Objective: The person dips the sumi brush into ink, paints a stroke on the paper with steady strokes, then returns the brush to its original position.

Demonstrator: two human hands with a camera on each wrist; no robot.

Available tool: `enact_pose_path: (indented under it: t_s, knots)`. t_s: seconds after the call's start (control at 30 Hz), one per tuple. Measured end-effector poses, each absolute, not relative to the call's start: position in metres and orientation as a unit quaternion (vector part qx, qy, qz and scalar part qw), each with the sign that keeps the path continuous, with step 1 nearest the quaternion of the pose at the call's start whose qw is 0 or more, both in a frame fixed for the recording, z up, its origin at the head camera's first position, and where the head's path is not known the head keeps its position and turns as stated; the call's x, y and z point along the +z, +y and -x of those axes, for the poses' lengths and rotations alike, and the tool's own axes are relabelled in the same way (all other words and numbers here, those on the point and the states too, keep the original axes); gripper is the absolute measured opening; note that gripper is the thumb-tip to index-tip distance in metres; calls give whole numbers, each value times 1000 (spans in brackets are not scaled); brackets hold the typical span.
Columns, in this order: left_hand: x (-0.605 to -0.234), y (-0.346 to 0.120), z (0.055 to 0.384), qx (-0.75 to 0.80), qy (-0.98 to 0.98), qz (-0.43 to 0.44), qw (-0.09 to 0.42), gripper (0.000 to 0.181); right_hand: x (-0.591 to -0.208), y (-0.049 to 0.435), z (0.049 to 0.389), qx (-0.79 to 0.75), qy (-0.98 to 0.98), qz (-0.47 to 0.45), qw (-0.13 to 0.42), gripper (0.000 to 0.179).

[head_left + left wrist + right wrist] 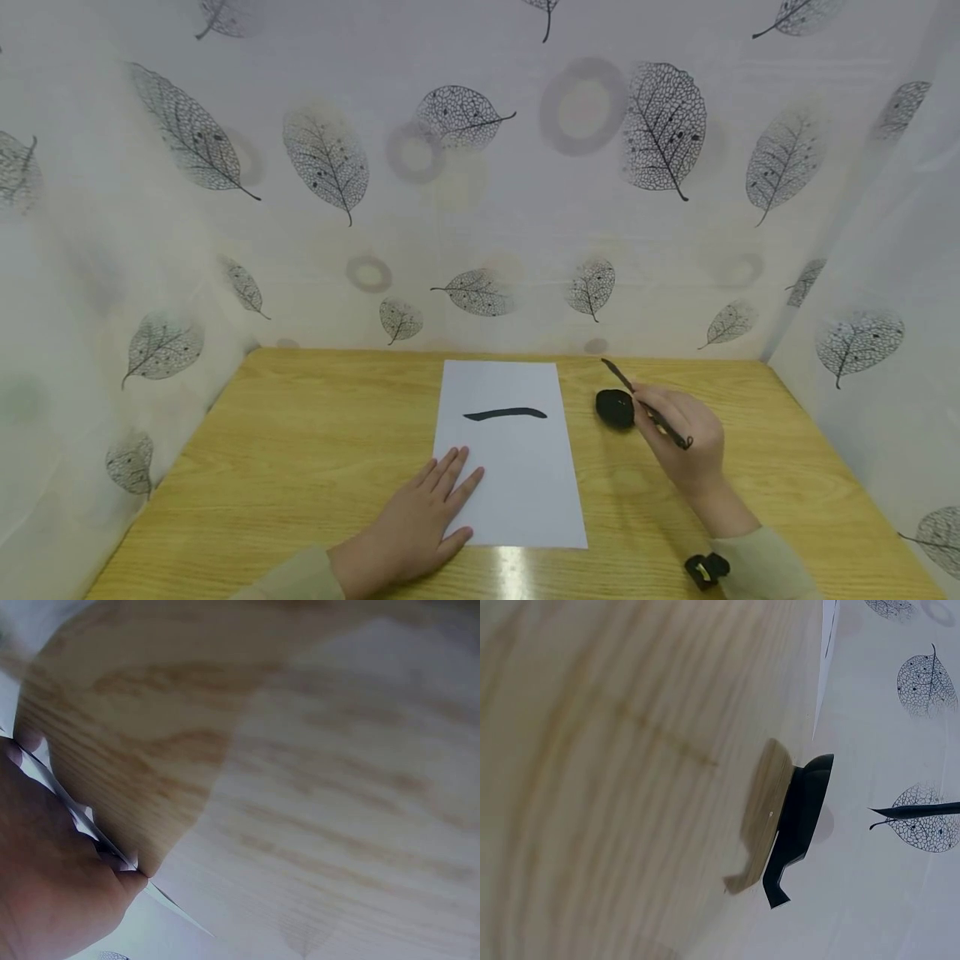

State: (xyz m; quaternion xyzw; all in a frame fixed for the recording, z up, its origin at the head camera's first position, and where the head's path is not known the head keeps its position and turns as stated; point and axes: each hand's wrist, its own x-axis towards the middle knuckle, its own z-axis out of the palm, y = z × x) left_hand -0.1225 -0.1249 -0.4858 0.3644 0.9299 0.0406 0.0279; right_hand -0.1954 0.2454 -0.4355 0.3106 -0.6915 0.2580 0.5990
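My left hand (420, 525) lies with spread, straight fingers on the lower left of a white sheet of paper (525, 492). A single black horizontal stroke (506, 413) marks the paper's upper part. In the left wrist view, the left hand (60, 877) rests at the paper's edge. To the right of the sheet, my right hand (697, 425) pinches a dark writing brush (619, 375), its pointed tip up and to the left. Beside those fingers sits a black ink dish (613, 409). The right wrist view shows the dish (802, 814) side-on and the brush tip (911, 812) apart from it.
A wood-grain table (315, 425) carries everything. Pale curtains (495, 217) printed with leaf skeletons enclose its back and sides. A small black device (705, 571) is at the right wrist.
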Motion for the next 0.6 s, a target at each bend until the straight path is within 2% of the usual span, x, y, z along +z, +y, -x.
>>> enact_pose_path:
  t_s: [0.27, 0.6]
  knots:
    - [-496, -127, 125, 27, 928, -371, 2, 71, -432, 245, 193, 241, -686, -327, 604, 40]
    - [-496, -127, 124, 35, 928, -371, 2, 72, -435, 256, 192, 184, -701, -350, 594, 38]
